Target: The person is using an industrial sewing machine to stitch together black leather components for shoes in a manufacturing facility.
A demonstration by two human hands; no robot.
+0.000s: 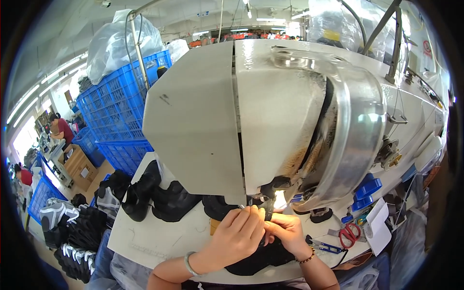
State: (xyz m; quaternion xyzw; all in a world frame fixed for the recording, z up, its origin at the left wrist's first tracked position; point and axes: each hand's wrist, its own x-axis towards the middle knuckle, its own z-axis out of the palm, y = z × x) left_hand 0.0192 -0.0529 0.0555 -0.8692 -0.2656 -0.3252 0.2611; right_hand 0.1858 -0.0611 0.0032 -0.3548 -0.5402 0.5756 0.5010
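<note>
Together beneath the sewing machine (195, 116): left hand (240, 237) and right hand (288, 233)

Both curl their fingers at the upper edge of the black piece (261, 259); I cannot tell what each grasps. That piece lies at six o'clock from them, red scissors (349, 235) at three.

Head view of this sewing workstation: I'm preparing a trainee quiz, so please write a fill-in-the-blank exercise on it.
1. The material beneath the left hand and right hand is ____.
2. The beaded bracelet circles the ____ wrist.
3. The scissors have ____ handles.

Missing words: black; right; red.
</note>
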